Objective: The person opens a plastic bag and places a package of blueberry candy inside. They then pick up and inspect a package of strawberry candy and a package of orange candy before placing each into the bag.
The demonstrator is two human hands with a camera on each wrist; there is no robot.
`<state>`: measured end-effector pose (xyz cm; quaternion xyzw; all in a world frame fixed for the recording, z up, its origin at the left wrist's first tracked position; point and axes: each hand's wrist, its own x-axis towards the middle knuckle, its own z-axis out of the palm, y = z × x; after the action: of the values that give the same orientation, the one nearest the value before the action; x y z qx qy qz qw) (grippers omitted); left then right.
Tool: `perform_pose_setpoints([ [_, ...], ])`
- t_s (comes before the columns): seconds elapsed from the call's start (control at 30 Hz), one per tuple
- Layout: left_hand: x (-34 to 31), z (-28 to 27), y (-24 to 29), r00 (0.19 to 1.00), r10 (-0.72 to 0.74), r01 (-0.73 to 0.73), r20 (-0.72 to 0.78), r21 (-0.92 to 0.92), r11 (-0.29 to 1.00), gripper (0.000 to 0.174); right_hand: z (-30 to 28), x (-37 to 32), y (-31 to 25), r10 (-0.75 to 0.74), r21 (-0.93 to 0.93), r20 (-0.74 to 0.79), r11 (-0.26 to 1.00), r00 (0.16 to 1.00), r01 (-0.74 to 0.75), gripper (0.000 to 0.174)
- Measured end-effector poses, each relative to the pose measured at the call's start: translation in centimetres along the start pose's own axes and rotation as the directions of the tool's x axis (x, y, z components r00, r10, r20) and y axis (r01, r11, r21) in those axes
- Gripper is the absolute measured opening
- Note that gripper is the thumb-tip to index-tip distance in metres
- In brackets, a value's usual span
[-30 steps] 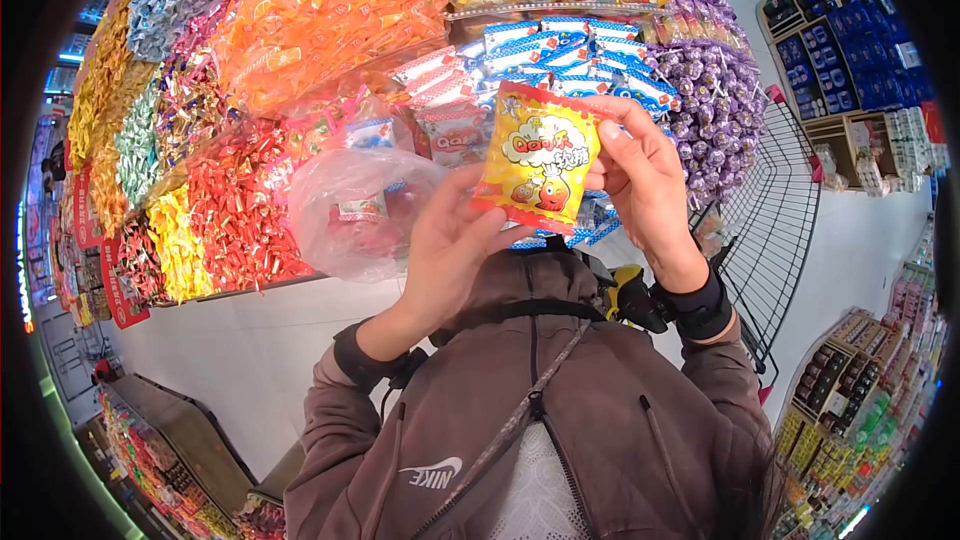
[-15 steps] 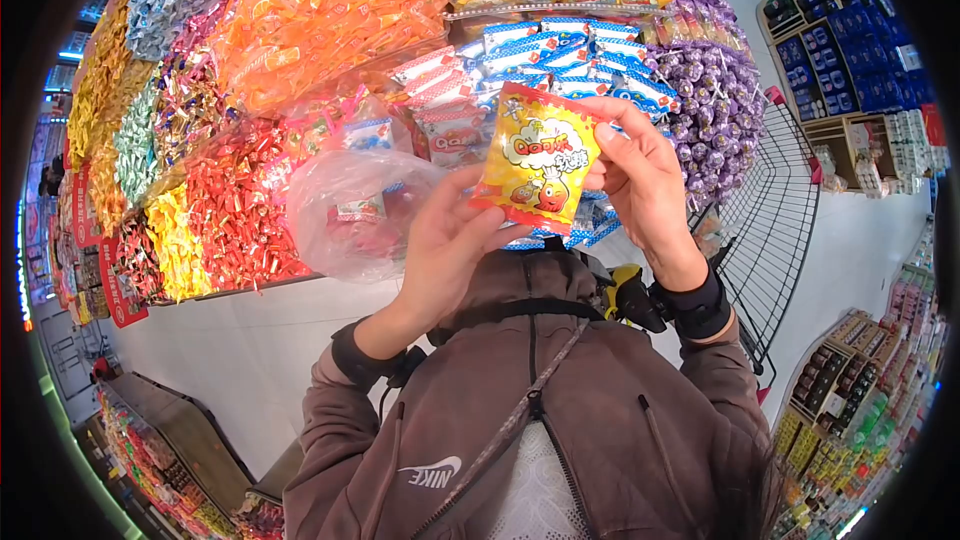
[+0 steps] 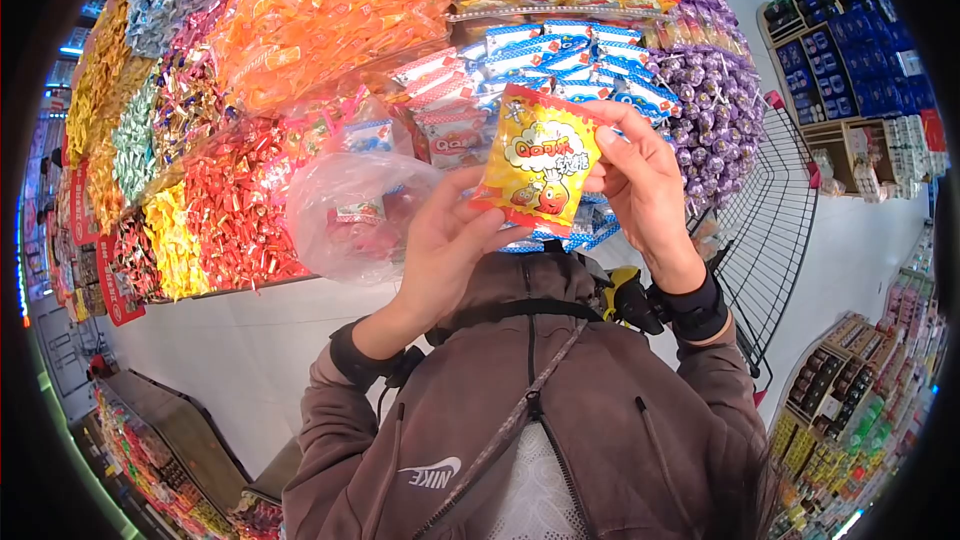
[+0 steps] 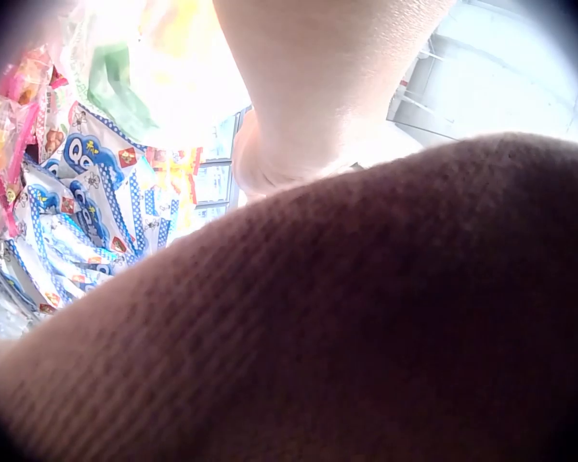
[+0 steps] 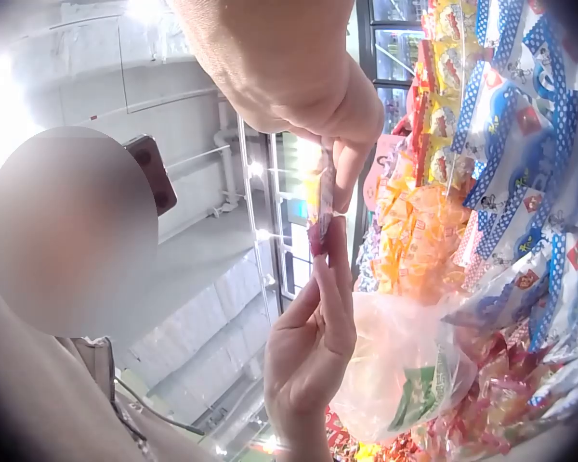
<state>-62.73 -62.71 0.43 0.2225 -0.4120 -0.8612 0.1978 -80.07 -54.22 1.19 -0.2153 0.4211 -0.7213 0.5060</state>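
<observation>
A yellow candy packet (image 3: 545, 160) with red ends faces up between the two hands in the head view. My right hand (image 3: 642, 180) pinches its upper right side between thumb and fingers. At the lower left corner, my left hand (image 3: 445, 245) grips it with the thumb on the front. Seen edge-on in the right wrist view, the packet (image 5: 320, 197) spans both hands. A translucent plastic bag (image 3: 340, 235) with packets inside is just left of my left hand. In the left wrist view, a forearm and dark blur hide the fingers.
Blue-and-white packets (image 3: 570, 55) lie behind the hands, with purple wrapped candies (image 3: 710, 120) to the right. Orange candies (image 3: 320, 20) and red candies (image 3: 240, 210) are heaped on the left. A wire shopping cart (image 3: 765, 230) stands at the right; shelves (image 3: 840, 380) stand beyond.
The packet has tilted slightly between the hands, and the glare on it has shifted. Both hands keep nearly the same place and hold.
</observation>
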Motion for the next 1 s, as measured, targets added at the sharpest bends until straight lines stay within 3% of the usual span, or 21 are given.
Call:
perform_pose_setpoints([
  [0.13,-0.1,0.1,0.2,0.999,0.031,-0.031,-0.008,-0.013,0.999,0.036,-0.6,0.1,0.3,0.009,-0.035,0.041,0.999,0.999,-0.007,0.025],
  [0.37,-1.1,-1.2,1.2,0.957,0.277,-0.232,-0.083,0.347,0.908,0.035,1.6,-0.3,0.4,0.022,-0.120,0.135,0.993,0.991,-0.006,0.025],
  [0.5,-3.0,-3.7,1.9,0.916,0.387,-0.303,-0.106,0.447,0.841,0.026,2.2,-0.5,0.6,0.100,-0.159,0.340,0.986,0.935,-0.048,0.020],
  [0.57,-4.2,-5.8,1.6,0.899,0.416,-0.307,-0.136,0.481,0.821,0.021,2.8,-0.4,0.9,0.132,-0.273,0.413,0.962,0.901,-0.016,0.020],
  [0.6,-5.0,-6.2,1.9,0.930,0.319,-0.213,-0.183,0.439,0.873,0.019,3.1,-0.3,1.0,0.152,-0.328,0.447,0.945,0.882,0.003,0.020],
  [0.63,-5.9,-6.4,2.3,0.950,0.217,-0.117,-0.224,0.390,0.913,0.017,3.7,-0.3,0.7,0.223,-0.257,0.438,0.959,0.871,-0.117,0.019],
  [0.7,-7.4,-6.8,3.0,0.969,-0.004,0.054,-0.248,0.197,0.979,0.012,3.9,0.3,1.5,0.088,-0.341,0.452,0.936,0.888,0.081,0.018],
  [0.77,-8.6,-6.6,3.7,0.948,-0.064,0.108,-0.312,0.126,0.986,0.011,3.7,1.1,2.2,-0.009,-0.490,0.497,0.823,0.868,0.289,0.019],
  [0.83,-9.6,-6.6,4.3,0.929,-0.110,0.145,-0.352,0.075,0.987,0.012,3.5,1.8,2.7,-0.043,-0.656,0.571,0.577,0.820,0.487,0.021],
  [0.93,-10.2,-6.6,4.6,0.905,-0.123,0.143,-0.407,0.018,0.990,0.022,4.0,1.8,4.1,0.080,-0.690,0.516,0.628,0.853,0.359,0.027],
  [1.0,-10.1,-6.1,4.7,0.883,-0.174,0.140,-0.435,-0.108,0.984,0.030,4.1,1.9,5.1,0.066,-0.715,0.537,0.564,0.841,0.413,0.031],
])
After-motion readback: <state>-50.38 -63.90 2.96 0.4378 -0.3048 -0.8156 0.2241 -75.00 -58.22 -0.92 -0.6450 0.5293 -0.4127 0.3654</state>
